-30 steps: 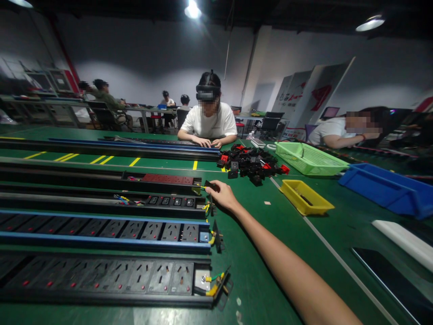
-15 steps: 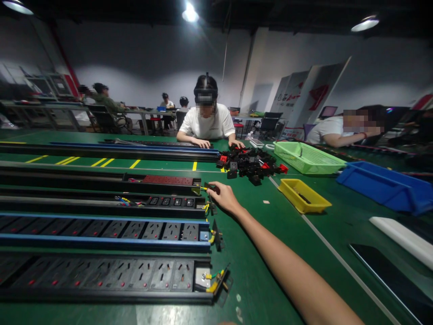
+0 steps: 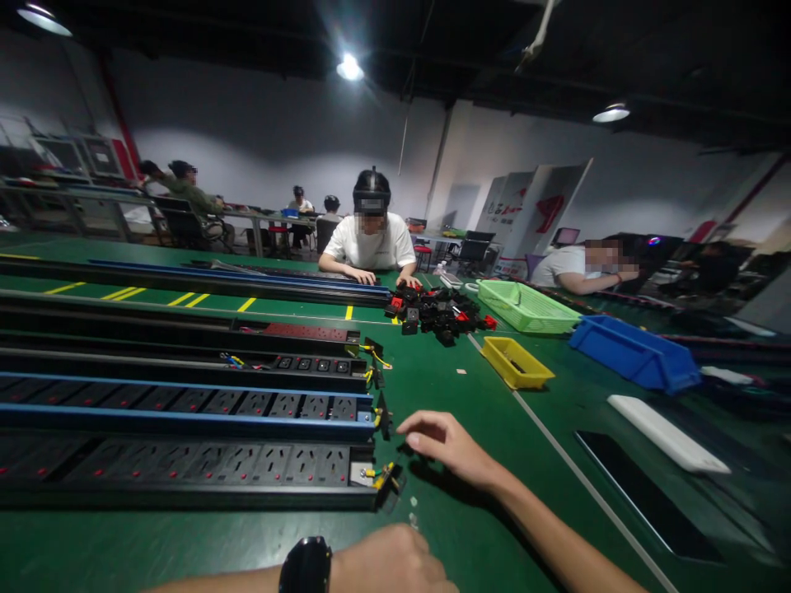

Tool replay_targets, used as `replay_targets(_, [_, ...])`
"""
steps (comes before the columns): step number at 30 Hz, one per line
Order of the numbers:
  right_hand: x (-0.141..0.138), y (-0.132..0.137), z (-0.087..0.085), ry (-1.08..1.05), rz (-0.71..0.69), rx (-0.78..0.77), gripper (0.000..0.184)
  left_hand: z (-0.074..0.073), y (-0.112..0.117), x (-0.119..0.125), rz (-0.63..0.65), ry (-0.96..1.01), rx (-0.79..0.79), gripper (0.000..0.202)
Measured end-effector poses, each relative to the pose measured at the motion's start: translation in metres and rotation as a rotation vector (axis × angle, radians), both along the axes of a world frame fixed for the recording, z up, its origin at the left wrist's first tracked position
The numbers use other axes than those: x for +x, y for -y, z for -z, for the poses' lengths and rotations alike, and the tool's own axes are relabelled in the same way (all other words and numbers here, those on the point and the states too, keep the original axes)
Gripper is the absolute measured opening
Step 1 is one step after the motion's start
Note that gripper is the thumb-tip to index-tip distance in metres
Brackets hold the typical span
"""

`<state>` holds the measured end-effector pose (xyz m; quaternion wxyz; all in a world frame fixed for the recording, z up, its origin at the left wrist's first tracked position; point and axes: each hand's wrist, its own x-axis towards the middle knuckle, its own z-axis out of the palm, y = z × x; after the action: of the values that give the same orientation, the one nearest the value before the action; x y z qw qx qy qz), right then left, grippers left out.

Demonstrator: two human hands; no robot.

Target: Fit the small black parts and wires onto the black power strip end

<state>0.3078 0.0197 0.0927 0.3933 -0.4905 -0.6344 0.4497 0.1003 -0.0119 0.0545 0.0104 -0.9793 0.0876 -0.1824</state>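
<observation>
Several long power strips lie side by side on the green table. The nearest one is black, and a loose end cap on yellow-green wires hangs off its right end. My right hand hovers just right of that end cap, its fingers loosely bent and thumb and forefinger apart, holding nothing. My left hand, with a black watch on the wrist, shows its back at the bottom edge; its fingers are hidden. Behind the black strip is a blue-edged strip.
A pile of black and red parts lies mid-table, where a person in a white shirt works opposite. To the right stand a yellow bin, a green basket, a blue bin, a white bar and a dark panel.
My right hand has drawn back from the end of the third strip to the nearest strip's end. My left hand has come into view at the bottom. The view has tilted up.
</observation>
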Motion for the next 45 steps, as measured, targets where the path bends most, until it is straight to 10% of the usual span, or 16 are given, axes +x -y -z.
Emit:
replay_targets(10, [0.015,0.002,-0.011,0.082,-0.277,-0.119,0.037,-0.028,0.009,-0.002,0.018,0.144,0.231,0.018])
replay_targets(18, [0.089,-0.016,0.004,0.526,0.453,0.090,0.023,-0.029,0.004,-0.002,0.019,0.143,0.278,0.019])
replay_targets(24, [0.090,-0.013,0.008,0.726,0.499,0.133,0.021,-0.035,0.006,-0.003,0.018,0.271,0.249,0.015])
replay_targets(29, [0.059,-0.008,0.000,0.524,0.370,0.185,0.025,-0.067,-0.009,-0.019,-0.195,0.305,0.129,0.014])
replay_targets(36, [-0.018,0.019,-0.021,-0.011,-0.228,0.021,0.054,-0.104,-0.043,-0.052,-0.648,0.145,-0.065,0.019])
replay_targets(45, [-0.034,0.027,-0.009,0.251,-0.119,0.299,0.009,-0.099,-0.044,-0.053,-0.731,-0.004,-0.008,0.030])
